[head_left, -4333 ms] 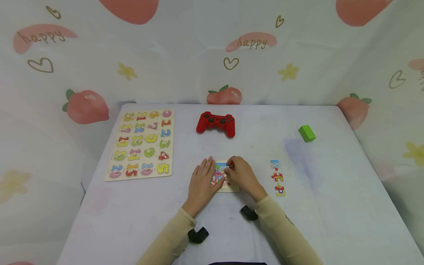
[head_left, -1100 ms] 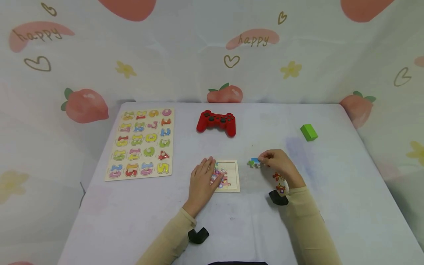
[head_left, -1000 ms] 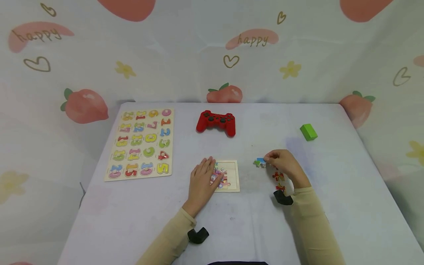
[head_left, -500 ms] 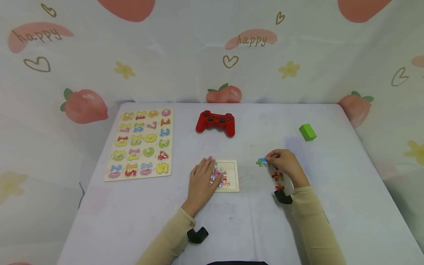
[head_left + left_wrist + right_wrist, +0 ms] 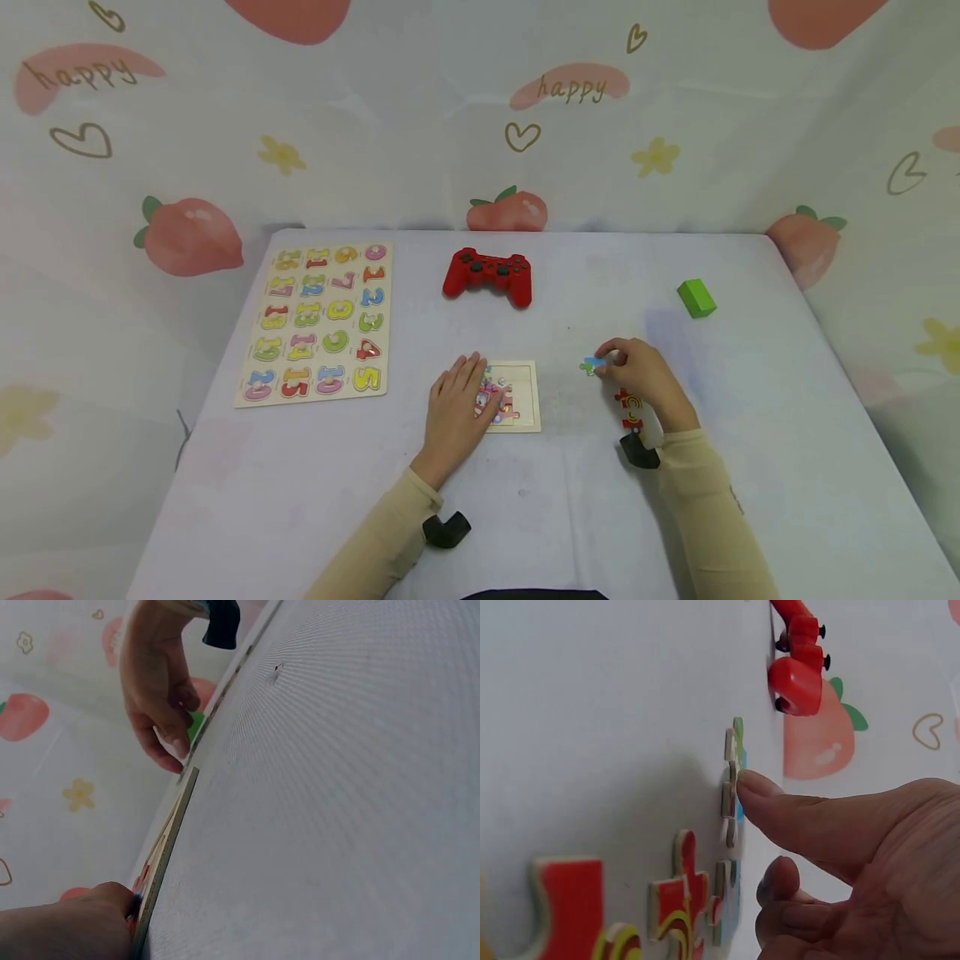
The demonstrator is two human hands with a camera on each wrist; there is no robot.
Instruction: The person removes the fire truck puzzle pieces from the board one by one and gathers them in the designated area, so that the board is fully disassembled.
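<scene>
My left hand (image 5: 455, 417) lies with its fingers straight over the left part of a small wooden puzzle tray (image 5: 528, 398). Pink and purple joined pieces (image 5: 510, 408) show beside its thumb, and bare wood shows at the tray's right. My right hand (image 5: 643, 375) is right of the tray, thumb and index finger at a blue-and-green puzzle piece (image 5: 588, 366) low over the table. In the right wrist view the thumb tip touches that piece (image 5: 735, 780); the index fingertip is hidden there. Red puzzle pieces (image 5: 629, 402) and a bluish one (image 5: 724, 900) lie below this hand.
A number puzzle board (image 5: 315, 329) lies at the left of the white table. A red game controller (image 5: 489, 277) sits at the back middle, and a green block (image 5: 697, 298) at the back right. Black wrist mounts (image 5: 446, 530) hang at both sleeves.
My right hand has gone from the tray to the right with the blue-and-green piece. In the last half second its thumb and index finger have spread at the piece. The left hand stays put.
</scene>
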